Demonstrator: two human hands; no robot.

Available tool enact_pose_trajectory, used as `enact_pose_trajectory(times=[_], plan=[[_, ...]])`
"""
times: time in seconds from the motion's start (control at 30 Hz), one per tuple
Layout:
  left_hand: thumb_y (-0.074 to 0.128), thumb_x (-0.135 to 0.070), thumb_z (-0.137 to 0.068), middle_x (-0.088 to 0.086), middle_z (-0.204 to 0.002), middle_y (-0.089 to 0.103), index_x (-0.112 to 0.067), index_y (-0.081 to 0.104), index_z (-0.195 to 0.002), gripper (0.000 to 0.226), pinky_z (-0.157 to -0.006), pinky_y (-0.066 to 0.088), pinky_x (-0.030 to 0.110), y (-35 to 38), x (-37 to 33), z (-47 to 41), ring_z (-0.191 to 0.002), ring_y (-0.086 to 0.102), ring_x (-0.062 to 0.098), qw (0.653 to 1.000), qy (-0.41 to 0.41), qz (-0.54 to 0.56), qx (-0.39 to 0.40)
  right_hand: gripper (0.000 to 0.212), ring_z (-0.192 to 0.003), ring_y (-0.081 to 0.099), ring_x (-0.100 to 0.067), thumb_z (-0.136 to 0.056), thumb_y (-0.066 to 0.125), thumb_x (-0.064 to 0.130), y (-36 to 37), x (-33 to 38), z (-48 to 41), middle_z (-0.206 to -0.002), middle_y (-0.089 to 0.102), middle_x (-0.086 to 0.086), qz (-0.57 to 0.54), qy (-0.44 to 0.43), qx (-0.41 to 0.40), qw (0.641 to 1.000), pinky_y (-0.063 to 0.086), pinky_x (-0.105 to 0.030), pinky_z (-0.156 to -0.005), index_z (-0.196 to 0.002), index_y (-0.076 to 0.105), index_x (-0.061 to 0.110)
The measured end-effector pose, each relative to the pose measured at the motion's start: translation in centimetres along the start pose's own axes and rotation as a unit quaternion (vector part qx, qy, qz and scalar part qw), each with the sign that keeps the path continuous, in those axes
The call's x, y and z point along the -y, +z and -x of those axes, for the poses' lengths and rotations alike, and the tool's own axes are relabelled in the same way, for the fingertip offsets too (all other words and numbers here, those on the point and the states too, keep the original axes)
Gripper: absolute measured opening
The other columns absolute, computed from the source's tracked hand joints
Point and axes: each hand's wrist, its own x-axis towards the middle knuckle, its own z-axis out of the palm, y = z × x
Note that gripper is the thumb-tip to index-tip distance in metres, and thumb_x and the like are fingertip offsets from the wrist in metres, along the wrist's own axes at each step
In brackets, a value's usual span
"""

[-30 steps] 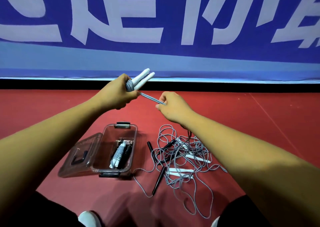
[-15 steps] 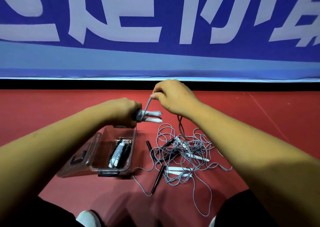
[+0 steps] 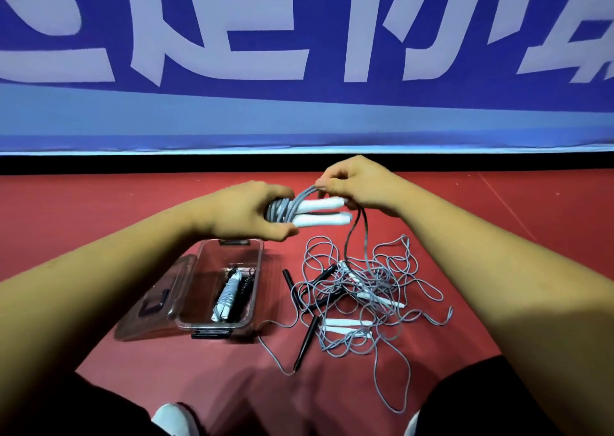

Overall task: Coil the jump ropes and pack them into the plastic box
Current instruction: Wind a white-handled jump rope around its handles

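Mid-coil here. My left hand (image 3: 246,213) has its grip curled round the wound grey cord bundle (image 3: 282,208) and two white plastic handles (image 3: 320,204), above the red floor (image 3: 99,209). My right hand (image 3: 358,183) pinches a cord loop; the slack hangs into the tangled pile of grey ropes (image 3: 358,296). Next, I reckon, more snug wraps. The clear plastic box (image 3: 258,269) lies open, holding a coiled grey-and-white rope (image 3: 227,294) and a coiled black rope (image 3: 244,289).

I see a blue banner (image 3: 315,116) with big white characters filling twelve o'clock, a black strip (image 3: 133,165) along its foot, and red floor (image 3: 83,209) with a thin pale line (image 3: 498,199) at three o'clock.
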Motion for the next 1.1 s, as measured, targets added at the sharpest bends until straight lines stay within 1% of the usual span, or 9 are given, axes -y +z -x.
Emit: enact_pose_trajectory(times=[0.1, 0.2, 0.37, 0.43, 0.63, 0.87, 0.93, 1.03, 1.1], plan=[[0.072, -0.027, -0.088, 0.006, -0.067, 0.060, -0.026, 0.052, -0.112, 0.031, -0.049, 0.037, 0.028, -0.3, -0.1, 0.5, -0.054, 0.045, 0.019, 0.979, -0.020, 0.199, -0.033, 0.033, -0.047, 0.039, -0.014, -0.088, 0.036, -0.013, 0.8, -0.5, 0.2, -0.059, 0.050, -0.010, -0.136, 0.057, 0.023, 0.989, 0.033, -0.024, -0.051, -0.091, 0.065, 0.001], [0.064, -0.017, -0.093, 0.015, -0.068, 0.058, -0.036, 0.045, -0.135, 0.050, -0.043, 0.031, 0.024, -0.1, -0.7, 0.5, -0.048, 0.039, 0.019, 0.955, -0.015, 0.296, -0.029, 0.023, -0.048, 0.034, -0.012, -0.095, 0.037, -0.004, 2.3, -0.3, 0.3, -0.061, 0.047, -0.005, -0.209, 0.099, 0.074, 0.970, 0.031, -0.024, -0.050, -0.094, 0.059, 0.005], [0.058, -0.016, -0.098, 0.017, -0.067, 0.056, -0.025, 0.057, -0.112, 0.016, -0.044, 0.025, 0.021, -0.4, -0.3, -0.1, -0.041, 0.032, 0.016, 0.935, -0.071, 0.332, -0.106, 0.028, -0.048, 0.044, -0.015, -0.105, 0.040, 0.023, 3.8, 0.1, 0.0, -0.060, 0.047, -0.004, -0.193, 0.138, 0.088, 0.968, 0.041, -0.022, -0.048, -0.086, 0.055, 0.007], [0.059, -0.019, -0.098, 0.017, -0.067, 0.058, -0.020, 0.054, -0.101, 0.006, -0.045, 0.026, 0.023, -0.5, 0.3, -0.2, -0.041, 0.033, 0.017, 0.931, -0.103, 0.323, -0.133, 0.032, -0.051, 0.044, -0.017, -0.106, 0.036, 0.027, 4.1, 0.1, 0.1, -0.058, 0.042, -0.003, -0.190, 0.147, 0.097, 0.966, 0.042, -0.024, -0.051, -0.089, 0.053, 0.005], [0.069, -0.019, -0.091, 0.013, -0.068, 0.063, -0.013, 0.041, -0.097, 0.029, -0.042, 0.034, 0.027, -1.0, 1.8, -0.9, -0.045, 0.041, 0.019, 0.943, -0.153, 0.240, -0.171, 0.036, -0.039, 0.034, -0.012, -0.105, 0.035, 0.034, 5.0, 1.1, -0.1, -0.056, 0.039, -0.004, -0.091, 0.129, 0.050, 0.986, 0.031, -0.020, -0.044, -0.086, 0.052, 0.009], [0.075, -0.019, -0.085, 0.006, -0.071, 0.069, -0.013, 0.041, -0.097, 0.037, -0.048, 0.041, 0.030, -1.1, 4.3, -1.0, -0.045, 0.051, 0.021, 0.950, -0.200, 0.127, -0.204, 0.022, -0.062, 0.050, -0.024, -0.097, 0.055, 0.028, 5.3, 2.0, -0.2, -0.071, 0.053, -0.008, 0.101, 0.052, 0.025, 0.993, 0.040, -0.029, -0.058, -0.092, 0.061, 0.007], [0.077, -0.014, -0.080, 0.006, -0.074, 0.069, -0.013, 0.042, -0.097, 0.039, -0.050, 0.046, 0.030, -1.0, 4.9, -1.1, -0.047, 0.060, 0.021, 0.961, -0.207, 0.054, -0.175, 0.020, -0.075, 0.053, -0.024, -0.095, 0.058, 0.026, 5.4, 2.6, -0.2, -0.078, 0.058, -0.005, 0.177, 0.009, 0.023, 0.984, 0.038, -0.029, -0.064, -0.092, 0.066, 0.008], [0.078, -0.009, -0.077, 0.006, -0.076, 0.067, -0.014, 0.040, -0.098, 0.044, -0.057, 0.054, 0.037, -1.0, 4.8, -1.1, -0.058, 0.068, 0.023, 0.973, -0.207, -0.033, -0.093, 0.034, -0.066, 0.052, -0.027, -0.095, 0.056, 0.028, 5.3, 3.6, -0.1, -0.063, 0.053, -0.004, 0.248, -0.045, 0.008, 0.968, 0.039, -0.031, -0.060, -0.064, 0.054, 0.016], [0.077, -0.011, -0.076, 0.005, -0.078, 0.066, -0.019, 0.041, -0.098, 0.043, -0.065, 0.056, 0.044, -1.0, 4.3, -1.1, -0.066, 0.067, 0.026, 0.974, -0.198, -0.086, -0.065, 0.035, -0.070, 0.056, -0.030, -0.095, 0.054, 0.032, 5.1, 4.1, 0.2, -0.065, 0.052, -0.001, 0.283, -0.069, -0.007, 0.957, 0.041, -0.032, -0.061, -0.063, 0.049, 0.019]])
